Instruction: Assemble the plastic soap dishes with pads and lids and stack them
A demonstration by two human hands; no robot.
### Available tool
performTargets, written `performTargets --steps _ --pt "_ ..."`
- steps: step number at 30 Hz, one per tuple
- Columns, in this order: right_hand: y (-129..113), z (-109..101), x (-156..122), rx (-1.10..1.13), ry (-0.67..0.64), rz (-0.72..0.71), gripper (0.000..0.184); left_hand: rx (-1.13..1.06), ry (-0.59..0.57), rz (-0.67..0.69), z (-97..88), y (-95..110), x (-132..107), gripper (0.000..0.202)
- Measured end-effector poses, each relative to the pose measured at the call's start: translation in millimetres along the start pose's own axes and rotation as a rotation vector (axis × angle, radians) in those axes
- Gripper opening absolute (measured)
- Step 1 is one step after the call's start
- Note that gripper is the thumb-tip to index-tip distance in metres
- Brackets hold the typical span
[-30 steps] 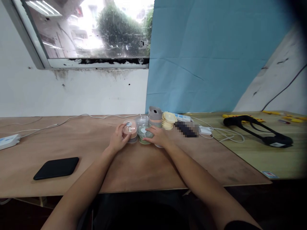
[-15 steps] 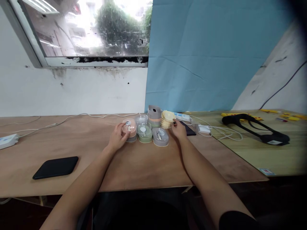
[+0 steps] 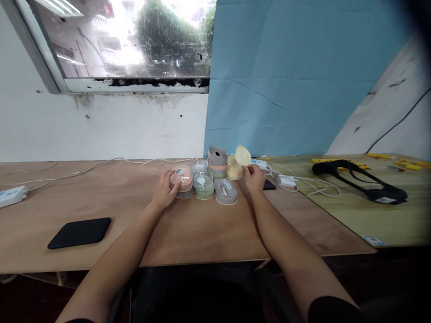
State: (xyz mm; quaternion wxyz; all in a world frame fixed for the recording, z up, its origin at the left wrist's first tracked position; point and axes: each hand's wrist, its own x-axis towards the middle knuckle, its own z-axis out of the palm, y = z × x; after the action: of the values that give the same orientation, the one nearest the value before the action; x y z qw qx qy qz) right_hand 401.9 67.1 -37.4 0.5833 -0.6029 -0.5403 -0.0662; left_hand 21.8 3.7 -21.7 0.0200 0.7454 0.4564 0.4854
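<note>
R hand (image 3: 255,178) gripped a yel. piece (image 3: 243,155) by its lower edge, btwn thumb & fingers, tilted up, at approx. 2 o'clock from the green box (image 3: 204,192). Just beside it, a bit nearer 3, stood the yel. stack (image 3: 232,172). L hand (image 3: 163,190) lay curved against the pink box (image 3: 184,178), at 9 o'clock, fingers touching; couldn't tell if it gripped. Pink box sat on a dark gray base (image 3: 183,194). Clear box (image 3: 199,164) was at 12, gray tub (image 3: 217,156) at 1 w/ other tubs under it, gray box (image 3: 229,195) at 4 w/ a utensil under its see-through lid. All on the brown table (image 3: 202,237). Blk slab (image 3: 80,232) lay at 8, well apart; white adapter (image 3: 287,181) at 3, blk frame (image 3: 386,196) farther out, same dir.
</note>
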Motion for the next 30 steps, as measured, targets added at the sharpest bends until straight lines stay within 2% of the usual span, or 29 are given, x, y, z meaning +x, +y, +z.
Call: performTargets --steps 5,8,10,12,15,17,19,23,27,30 --pt "-49 -8 -8 0.108 0.026 -0.279 0.045 -0.097 0.129 -0.013 -6.7 -2 3 0.041" --pt "-81 -10 -22 0.194 0.008 -0.503 0.039 -0.226 0.14 -0.007 -9.1 0 3 0.043" --pt "-101 -8 -35 0.212 -0.024 -0.588 0.031 -0.317 0.06 0.056 -10.0 5 1 0.051" --pt "-118 -4 -49 0.236 -0.088 -0.654 0.023 -0.362 -0.101 0.139 -10.9 14 -1 0.061" --pt "-140 1 -70 0.266 -0.198 -0.726 0.019 -0.253 -0.345 0.246 -13.0 32 -5 0.069" --pt "-150 1 -80 0.26 -0.209 -0.735 0.02 -0.141 -0.4 0.289 -14.5 43 -7 0.066" --pt "-157 -2 -85 0.272 -0.187 -0.719 0.02 -0.046 -0.386 0.305 -15.6 49 -7 0.057" --pt "-159 -5 -86 0.382 -0.204 -0.637 0.02 0.018 -0.385 0.304 -16.0 49 -6 0.031" --pt "-146 -2 -79 0.516 -0.306 -0.512 0.031 -0.069 -0.478 0.247 -15.7 51 -7 0.039" --pt "-133 0 -67 0.479 -0.227 -0.336 0.033 -0.144 -0.619 0.202 -13.3 61 -10 0.041"
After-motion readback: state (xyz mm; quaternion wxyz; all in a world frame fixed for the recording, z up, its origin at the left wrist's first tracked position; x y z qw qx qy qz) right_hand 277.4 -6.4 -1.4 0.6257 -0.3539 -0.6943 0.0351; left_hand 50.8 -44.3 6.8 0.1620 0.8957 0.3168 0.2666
